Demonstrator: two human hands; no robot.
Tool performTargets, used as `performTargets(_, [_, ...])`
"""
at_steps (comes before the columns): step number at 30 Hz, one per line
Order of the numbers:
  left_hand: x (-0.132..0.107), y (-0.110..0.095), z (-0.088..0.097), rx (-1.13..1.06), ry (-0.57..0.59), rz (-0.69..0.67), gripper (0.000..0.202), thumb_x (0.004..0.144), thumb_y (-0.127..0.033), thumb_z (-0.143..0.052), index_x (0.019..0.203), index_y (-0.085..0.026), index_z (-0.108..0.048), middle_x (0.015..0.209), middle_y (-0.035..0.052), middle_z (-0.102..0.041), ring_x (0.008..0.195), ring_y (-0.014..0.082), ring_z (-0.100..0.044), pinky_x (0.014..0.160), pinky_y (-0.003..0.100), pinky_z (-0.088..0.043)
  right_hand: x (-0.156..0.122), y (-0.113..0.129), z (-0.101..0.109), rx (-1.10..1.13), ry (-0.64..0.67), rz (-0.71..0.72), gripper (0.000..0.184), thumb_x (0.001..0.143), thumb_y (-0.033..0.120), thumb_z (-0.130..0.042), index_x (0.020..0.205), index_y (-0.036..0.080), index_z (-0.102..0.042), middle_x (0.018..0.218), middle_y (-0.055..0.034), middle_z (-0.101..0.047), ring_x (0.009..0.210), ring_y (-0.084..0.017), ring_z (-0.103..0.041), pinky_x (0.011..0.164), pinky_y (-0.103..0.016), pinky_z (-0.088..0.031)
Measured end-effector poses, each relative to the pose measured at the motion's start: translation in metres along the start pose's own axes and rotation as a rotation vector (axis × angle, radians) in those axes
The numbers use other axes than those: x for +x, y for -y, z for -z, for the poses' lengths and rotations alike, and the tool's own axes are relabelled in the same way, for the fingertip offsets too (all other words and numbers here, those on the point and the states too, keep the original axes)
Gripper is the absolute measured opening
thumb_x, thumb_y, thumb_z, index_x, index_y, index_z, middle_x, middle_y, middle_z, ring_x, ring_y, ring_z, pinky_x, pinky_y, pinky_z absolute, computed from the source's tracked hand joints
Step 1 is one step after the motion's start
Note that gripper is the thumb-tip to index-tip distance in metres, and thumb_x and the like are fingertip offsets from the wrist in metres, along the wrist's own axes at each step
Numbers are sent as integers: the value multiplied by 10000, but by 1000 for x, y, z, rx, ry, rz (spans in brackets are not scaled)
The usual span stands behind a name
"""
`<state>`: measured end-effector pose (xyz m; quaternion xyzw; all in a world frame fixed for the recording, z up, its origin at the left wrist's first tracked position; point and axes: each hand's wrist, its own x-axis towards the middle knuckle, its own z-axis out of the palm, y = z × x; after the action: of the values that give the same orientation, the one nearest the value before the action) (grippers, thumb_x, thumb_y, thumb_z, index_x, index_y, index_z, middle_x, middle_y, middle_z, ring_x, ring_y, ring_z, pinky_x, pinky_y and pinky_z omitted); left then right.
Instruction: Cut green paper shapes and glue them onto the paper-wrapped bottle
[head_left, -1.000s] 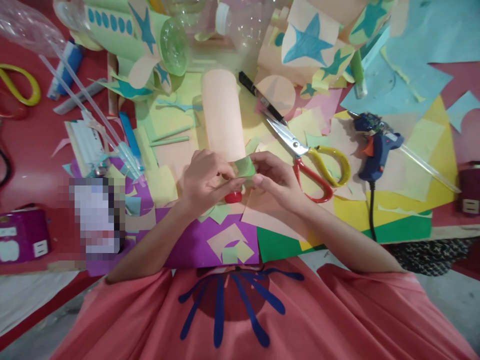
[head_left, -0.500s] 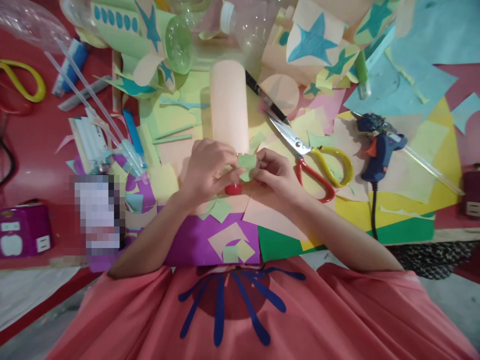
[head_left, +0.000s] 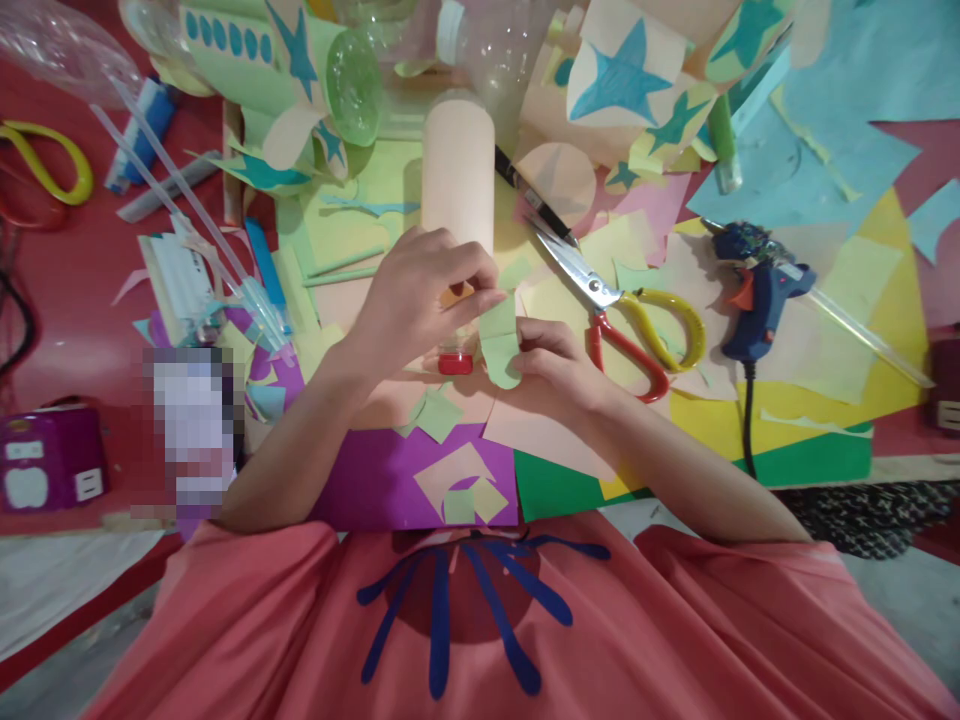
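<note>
A bottle wrapped in pale peach paper lies on the paper-strewn table with its red cap toward me. My left hand rests over the bottle's near end and pinches the top of a light green paper strip between thumb and fingers. My right hand is closed on the strip's lower rounded end, just right of the cap. The strip hangs upright between the two hands, beside the bottle's neck.
Scissors with red and yellow handles lie right of the hands, a blue glue gun with its cord farther right. A black marker, glue sticks, clear bottles and star cut-outs crowd the far side. Purple boxes stand at left.
My left hand has risen up the bottle, drawing the green piece out from a small fold into a long upright strip. My right hand slid slightly down and holds its lower end.
</note>
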<state>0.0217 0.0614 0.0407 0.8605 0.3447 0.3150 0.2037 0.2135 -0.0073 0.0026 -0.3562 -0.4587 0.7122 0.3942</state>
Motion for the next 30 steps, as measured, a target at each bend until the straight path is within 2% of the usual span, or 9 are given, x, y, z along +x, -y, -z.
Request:
performTargets(7, [0,7,-9,54,-8,13,406,1037,-579,-475,852,-248,-620,683,-17,-574,761,181,-636,813,368,-508,1,-10,2,180,47,-34,107,752,234,-651,818,182,-717,880,-56,-668,812,-205,-629,814,-422,-554])
performTargets(10, [1,7,-10,103,-2,-30,371,1053,-529,-458,862,-255,-618,686,-14,-591,761,185,-642,794,374,-504,1,-7,0,215,55,-76,101,750,211,-640,810,172,-711,835,-42,-648,772,-185,-614,806,-409,-551])
performTargets(13, [1,2,-8,137,-31,-84,308,1058,-452,-470,863,-254,-602,682,-5,-621,749,195,-644,780,390,-505,2,-1,-2,250,78,-101,67,732,191,-620,773,182,-671,749,-15,-598,707,-160,-570,719,-356,-531])
performTargets(15, [1,-2,-6,121,-52,-48,253,1057,-439,-483,935,-258,-611,700,-5,-637,759,197,-647,796,400,-511,3,1,-3,267,66,-92,44,716,196,-618,753,193,-643,726,-5,-577,688,-153,-553,678,-332,-515])
performTargets(18, [2,-5,-1,20,-59,90,323,1010,-570,-545,1107,-269,-609,816,7,-675,767,194,-635,819,413,-533,5,0,-3,291,3,-72,60,705,212,-609,762,206,-628,704,8,-537,657,-147,-519,661,-334,-515])
performTargets(20, [2,-4,1,-15,-49,113,452,943,-682,-588,1109,-263,-625,974,52,-704,879,219,-649,892,445,-540,6,0,-2,316,-39,-85,71,692,203,-598,759,209,-622,677,20,-498,623,-139,-479,636,-325,-502])
performTargets(23, [1,1,1,-1,5,26,498,889,-731,-621,931,-240,-691,1287,111,-686,1195,318,-600,1042,539,-482,7,2,-4,366,-82,-107,53,656,186,-601,700,214,-593,650,31,-479,595,-125,-440,604,-301,-475])
performTargets(26, [-1,3,0,0,91,-15,444,954,-616,-603,770,-224,-702,1460,87,-635,1381,377,-495,1124,616,-409,7,3,-6,377,-77,-106,65,644,187,-624,704,210,-613,661,31,-515,603,-119,-446,617,-302,-481])
performTargets(30, [-1,2,-1,-6,146,19,407,979,-487,-619,682,-216,-686,1478,84,-635,1464,392,-442,1171,666,-359,4,1,-6,253,-80,-46,58,731,227,-679,761,206,-634,701,29,-532,641,-124,-485,646,-308,-482])
